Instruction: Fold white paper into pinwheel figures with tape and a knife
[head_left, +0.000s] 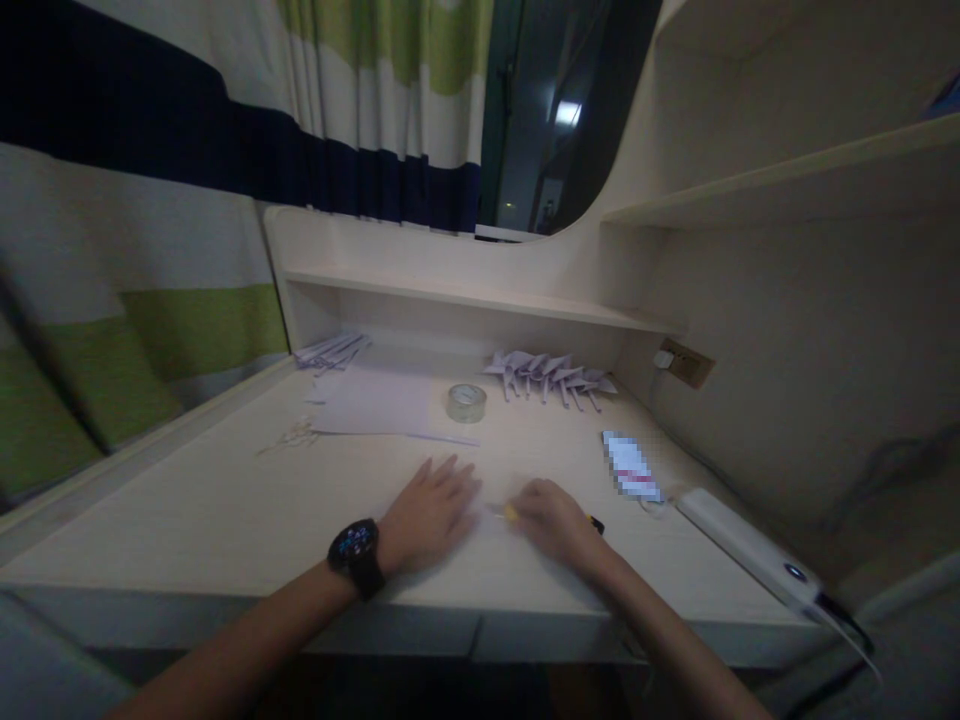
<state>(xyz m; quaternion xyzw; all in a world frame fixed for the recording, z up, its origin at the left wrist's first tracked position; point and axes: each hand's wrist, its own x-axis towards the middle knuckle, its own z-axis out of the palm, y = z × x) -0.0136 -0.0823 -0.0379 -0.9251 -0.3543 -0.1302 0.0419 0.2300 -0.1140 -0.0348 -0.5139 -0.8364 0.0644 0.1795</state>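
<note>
My left hand (435, 510) lies palm down on the desk (225, 520), its fingers stretched out and a little blurred. A dark smartwatch (355, 556) is on that wrist. To its right, my right hand (555, 518) is closed around a yellow and black utility knife (511, 512). The knife's tip points left toward the fingers of my left hand, and its black end shows behind my palm. Whether a pale piece of paper lies under the blade, I cannot tell. Beyond my hands stands a roll of clear tape (466, 403).
White paper sheets (375, 398) lie at the back left, near thin paper strips or rolls (334, 350) and small pale sticks (296, 432). Several paper pinwheels (551, 375) line the back right. A blurred-out phone (631, 466) and a white power strip (742, 540) lie at right.
</note>
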